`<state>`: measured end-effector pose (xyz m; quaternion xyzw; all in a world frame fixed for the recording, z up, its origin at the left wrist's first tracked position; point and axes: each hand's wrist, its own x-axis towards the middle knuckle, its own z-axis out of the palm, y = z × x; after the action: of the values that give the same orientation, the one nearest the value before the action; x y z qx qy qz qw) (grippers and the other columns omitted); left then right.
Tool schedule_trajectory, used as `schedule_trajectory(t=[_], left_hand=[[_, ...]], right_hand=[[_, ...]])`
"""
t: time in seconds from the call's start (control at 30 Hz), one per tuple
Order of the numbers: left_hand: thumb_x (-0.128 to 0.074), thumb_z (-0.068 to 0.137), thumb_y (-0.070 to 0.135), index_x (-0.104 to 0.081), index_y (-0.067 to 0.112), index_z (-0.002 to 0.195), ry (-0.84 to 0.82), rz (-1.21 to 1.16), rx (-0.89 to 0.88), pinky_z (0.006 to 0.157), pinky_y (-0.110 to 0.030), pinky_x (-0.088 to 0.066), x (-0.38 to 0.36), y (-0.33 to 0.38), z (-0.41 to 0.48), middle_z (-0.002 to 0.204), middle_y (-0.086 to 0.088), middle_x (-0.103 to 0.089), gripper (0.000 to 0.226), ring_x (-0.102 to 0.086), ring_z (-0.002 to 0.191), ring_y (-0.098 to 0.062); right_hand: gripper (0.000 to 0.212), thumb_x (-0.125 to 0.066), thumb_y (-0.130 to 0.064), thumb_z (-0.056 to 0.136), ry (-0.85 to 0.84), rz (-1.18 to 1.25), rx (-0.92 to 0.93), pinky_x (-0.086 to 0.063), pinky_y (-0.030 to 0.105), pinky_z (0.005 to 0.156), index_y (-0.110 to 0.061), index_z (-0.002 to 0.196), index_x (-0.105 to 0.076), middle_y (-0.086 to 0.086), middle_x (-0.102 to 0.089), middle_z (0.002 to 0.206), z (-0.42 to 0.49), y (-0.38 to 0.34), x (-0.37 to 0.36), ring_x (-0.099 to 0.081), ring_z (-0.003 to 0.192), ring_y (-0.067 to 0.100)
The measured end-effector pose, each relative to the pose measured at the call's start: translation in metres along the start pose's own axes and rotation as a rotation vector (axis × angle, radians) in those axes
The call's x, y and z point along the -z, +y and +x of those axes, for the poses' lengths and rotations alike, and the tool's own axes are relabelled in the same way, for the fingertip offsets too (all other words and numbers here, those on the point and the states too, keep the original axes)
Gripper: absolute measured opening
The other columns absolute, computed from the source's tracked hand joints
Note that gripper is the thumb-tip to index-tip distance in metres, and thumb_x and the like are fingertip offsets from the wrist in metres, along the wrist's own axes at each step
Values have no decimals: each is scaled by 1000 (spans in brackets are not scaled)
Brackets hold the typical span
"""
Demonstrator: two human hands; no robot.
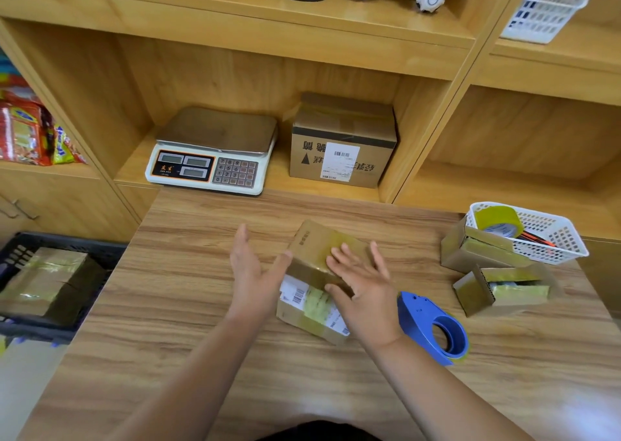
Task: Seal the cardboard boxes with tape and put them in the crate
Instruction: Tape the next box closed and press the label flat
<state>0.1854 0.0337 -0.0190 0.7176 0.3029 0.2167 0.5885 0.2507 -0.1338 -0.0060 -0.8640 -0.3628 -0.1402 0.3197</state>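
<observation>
A small cardboard box (pixel 314 244) with tape over its top and white shipping labels lies in the middle of the wooden table (pixel 188 306). My right hand (pixel 361 281) lies flat on top of it, fingers straight and spread. My left hand (pixel 250 269) stands open at the box's left side, its thumb touching the box edge. A blue tape dispenser (pixel 433 328) rests on the table just right of my right wrist. The black crate (pixel 16 255) sits lower at the left and holds a taped box (pixel 40 281). Two open cardboard boxes (pixel 497 289) stand at the table's right edge.
A white basket (pixel 544 235) with a tape roll (pixel 500 220) sits on the right-hand boxes. On the shelf behind stand a weighing scale (pixel 211 151) and a larger labelled cardboard box (pixel 342 141). Snack packets (pixel 30 131) fill the left shelf.
</observation>
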Motion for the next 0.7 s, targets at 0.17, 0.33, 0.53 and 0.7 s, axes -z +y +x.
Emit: schedule_trajectory(t=[0.17, 0.33, 0.53, 0.7], left_hand=[[-67, 61, 58, -16, 41, 145, -365, 342, -245, 109, -34, -17, 8, 30, 12, 146, 25, -15, 100, -10, 132, 4], [-60, 64, 71, 0, 31, 151, -629, 798, -461, 111, -31, 5, 0, 37, 27, 152, 27, 7, 113, 19, 134, 8], [-71, 64, 63, -7, 30, 151, -824, 784, -370, 117, -36, -11, -6, 37, 38, 153, 14, -15, 113, -3, 139, -3], [-78, 65, 55, -27, 33, 147, -811, 667, -354, 103, -30, -28, -11, 35, 43, 122, 10, -35, 98, -24, 119, -8]], right_hand=[[22, -81, -11, 68, -8, 106, 39, -27, 44, 111, -10, 88, -72, 2, -68, 116, -10, 0, 2, -55, 121, 11], [57, -68, -51, 73, -120, 141, -141, -18, 37, 115, -22, 122, -60, -13, -45, 140, 0, 9, 15, -25, 138, 3], [120, -58, -81, 53, -461, 188, -359, -7, 26, 113, -34, 150, -4, -32, -4, 140, 10, 32, 14, 6, 133, -12], [91, -61, -72, 53, -382, 211, -310, -24, 10, 90, -40, 134, -35, -43, -24, 113, 16, 30, 10, -23, 109, -9]])
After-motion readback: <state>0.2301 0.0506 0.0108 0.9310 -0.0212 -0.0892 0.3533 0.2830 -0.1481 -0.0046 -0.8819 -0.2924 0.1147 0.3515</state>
